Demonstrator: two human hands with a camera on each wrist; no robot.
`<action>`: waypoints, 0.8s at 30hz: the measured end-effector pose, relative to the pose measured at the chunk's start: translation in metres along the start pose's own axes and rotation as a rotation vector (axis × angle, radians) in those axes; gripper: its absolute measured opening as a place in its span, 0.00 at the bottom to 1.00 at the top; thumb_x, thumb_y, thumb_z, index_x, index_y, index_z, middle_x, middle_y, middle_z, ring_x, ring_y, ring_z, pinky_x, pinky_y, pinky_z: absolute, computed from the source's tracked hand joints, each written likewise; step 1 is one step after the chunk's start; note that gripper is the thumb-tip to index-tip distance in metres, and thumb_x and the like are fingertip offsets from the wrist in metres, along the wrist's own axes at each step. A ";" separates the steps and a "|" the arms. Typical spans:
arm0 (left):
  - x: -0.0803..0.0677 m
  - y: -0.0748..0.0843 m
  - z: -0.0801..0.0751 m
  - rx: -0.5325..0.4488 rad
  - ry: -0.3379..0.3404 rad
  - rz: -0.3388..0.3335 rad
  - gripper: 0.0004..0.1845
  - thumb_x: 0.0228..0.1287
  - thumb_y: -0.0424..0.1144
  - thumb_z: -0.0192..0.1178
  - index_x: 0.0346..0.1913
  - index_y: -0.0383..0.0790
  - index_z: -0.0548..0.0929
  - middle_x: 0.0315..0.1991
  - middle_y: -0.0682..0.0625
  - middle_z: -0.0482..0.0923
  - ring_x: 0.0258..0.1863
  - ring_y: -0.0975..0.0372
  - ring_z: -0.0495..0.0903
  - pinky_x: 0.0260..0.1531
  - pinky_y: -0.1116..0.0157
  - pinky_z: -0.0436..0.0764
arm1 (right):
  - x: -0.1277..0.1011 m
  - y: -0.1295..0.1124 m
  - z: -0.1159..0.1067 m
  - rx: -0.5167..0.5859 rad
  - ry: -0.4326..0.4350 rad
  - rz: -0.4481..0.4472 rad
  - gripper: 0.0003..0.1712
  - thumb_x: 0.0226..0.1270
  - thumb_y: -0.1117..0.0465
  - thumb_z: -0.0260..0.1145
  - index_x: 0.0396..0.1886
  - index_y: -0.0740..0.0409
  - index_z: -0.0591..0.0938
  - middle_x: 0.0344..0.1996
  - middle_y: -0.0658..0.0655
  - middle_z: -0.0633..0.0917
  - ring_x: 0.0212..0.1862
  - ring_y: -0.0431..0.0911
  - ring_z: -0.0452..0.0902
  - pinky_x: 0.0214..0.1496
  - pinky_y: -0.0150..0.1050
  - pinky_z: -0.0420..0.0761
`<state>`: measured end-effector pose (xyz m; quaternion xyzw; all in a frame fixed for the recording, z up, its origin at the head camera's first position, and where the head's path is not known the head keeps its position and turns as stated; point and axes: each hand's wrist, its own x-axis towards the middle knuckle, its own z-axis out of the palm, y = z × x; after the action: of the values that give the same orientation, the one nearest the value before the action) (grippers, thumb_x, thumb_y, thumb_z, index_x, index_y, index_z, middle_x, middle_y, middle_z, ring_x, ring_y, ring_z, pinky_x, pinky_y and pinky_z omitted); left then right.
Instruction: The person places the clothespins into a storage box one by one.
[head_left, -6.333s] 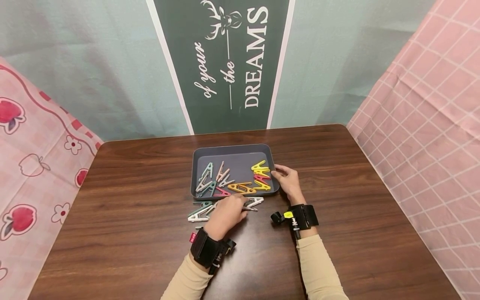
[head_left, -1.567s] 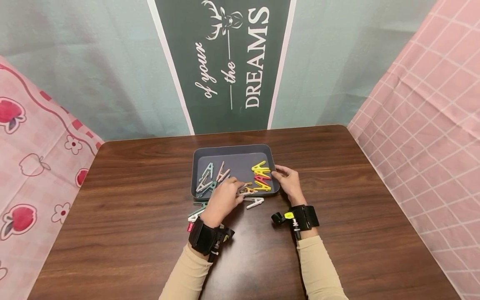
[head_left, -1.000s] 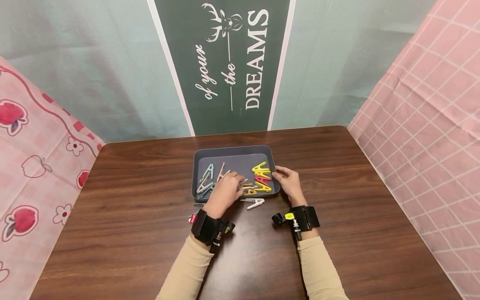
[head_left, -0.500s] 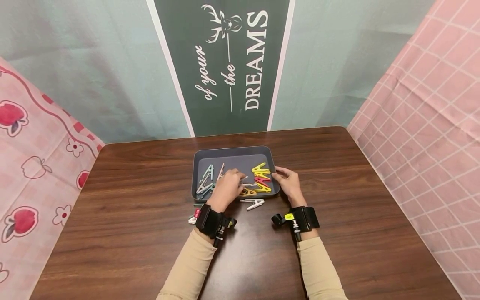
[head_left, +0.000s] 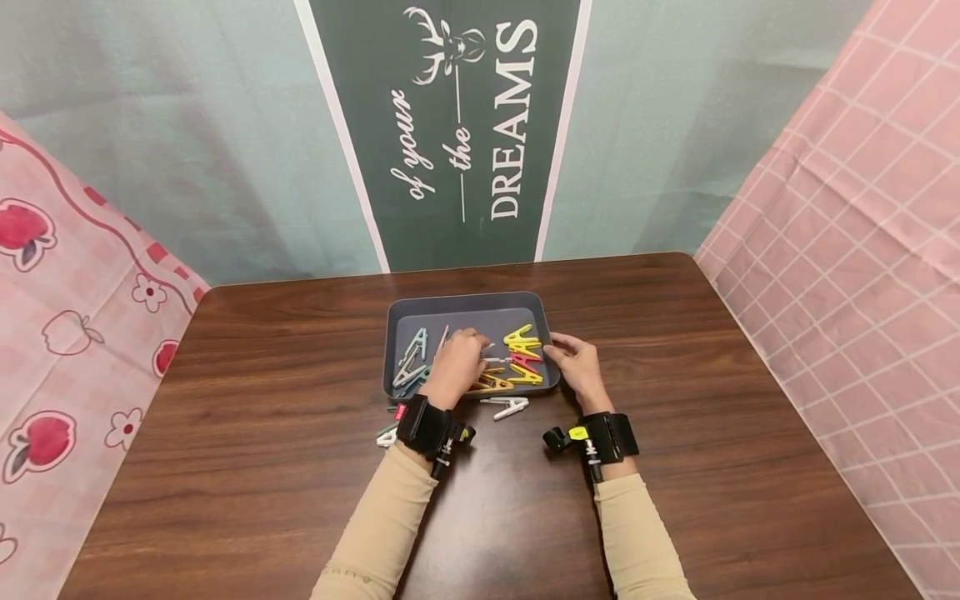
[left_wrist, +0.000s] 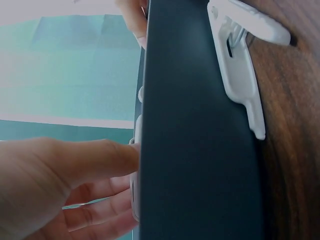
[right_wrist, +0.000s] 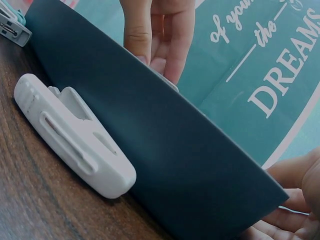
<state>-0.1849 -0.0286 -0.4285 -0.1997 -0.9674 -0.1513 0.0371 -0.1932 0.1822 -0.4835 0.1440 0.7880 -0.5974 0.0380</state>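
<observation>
While the brown table (head_left: 262, 433) carries a grey tray (head_left: 457, 302) of coloured clips, the right hand (head_left: 576, 362) curls round the tray's right rim. Inside it, the left hand (head_left: 457, 365) pinches a whitish clip (head_left: 495, 360). Another white clip (head_left: 510, 407) lies just outside the near wall.

the head view looks steeply down from above the tabletop (head_left: 262, 433). both wrist views sit low at tabletop level, very close to the tray (left_wrist: 200, 150) wall, sharing a white clip (right_wrist: 70, 135) beside it.
</observation>
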 end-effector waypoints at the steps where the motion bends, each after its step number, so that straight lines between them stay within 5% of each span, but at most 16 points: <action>1: 0.001 -0.001 0.000 -0.003 0.002 0.000 0.13 0.58 0.33 0.67 0.47 0.38 0.86 0.45 0.43 0.84 0.46 0.52 0.82 0.48 0.59 0.83 | 0.000 0.000 0.000 -0.001 0.001 0.002 0.23 0.67 0.63 0.63 0.61 0.63 0.77 0.60 0.67 0.79 0.49 0.43 0.80 0.39 0.19 0.76; 17: 0.012 -0.006 0.007 0.032 -0.109 -0.035 0.14 0.62 0.33 0.63 0.51 0.41 0.85 0.48 0.44 0.83 0.50 0.53 0.80 0.50 0.59 0.82 | 0.001 0.000 0.000 0.006 -0.004 0.017 0.23 0.68 0.62 0.63 0.62 0.61 0.77 0.60 0.66 0.79 0.54 0.48 0.80 0.44 0.23 0.77; 24: 0.014 -0.008 0.015 0.067 -0.105 -0.008 0.12 0.62 0.31 0.62 0.48 0.42 0.87 0.46 0.46 0.84 0.48 0.54 0.82 0.48 0.60 0.83 | 0.001 0.000 -0.001 0.004 -0.005 0.013 0.23 0.68 0.62 0.63 0.62 0.61 0.77 0.60 0.66 0.79 0.54 0.48 0.80 0.43 0.22 0.77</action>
<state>-0.2012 -0.0253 -0.4430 -0.2022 -0.9733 -0.1083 -0.0078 -0.1937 0.1833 -0.4837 0.1475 0.7857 -0.5991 0.0437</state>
